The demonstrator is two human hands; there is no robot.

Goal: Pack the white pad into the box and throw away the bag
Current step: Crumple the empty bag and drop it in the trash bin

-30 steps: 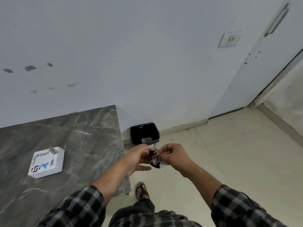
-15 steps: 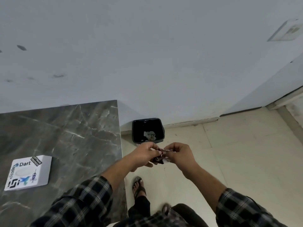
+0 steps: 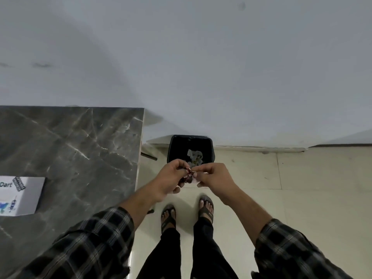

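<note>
Both hands meet in front of me over the floor, pinching a small crumpled bag (image 3: 188,176) with dark red and white patches. My left hand (image 3: 170,179) grips its left side, my right hand (image 3: 213,176) its right side. Just beyond the hands stands a black bin (image 3: 173,148) against the wall, with crumpled paper scraps inside. A white box (image 3: 22,195) with printed "Dart" lettering lies shut on the grey marble table (image 3: 80,141) at the left edge. The white pad is not visible.
My two sandalled feet (image 3: 187,212) stand on the cream tiled floor (image 3: 302,188) just below the hands. The table's right edge runs close beside my left forearm. A plain grey wall fills the top.
The view has tilted down and closed in on the bin. My hands, still holding the bag, now sit nearer to the bin's front rim. The box has slid toward the left edge of view.
</note>
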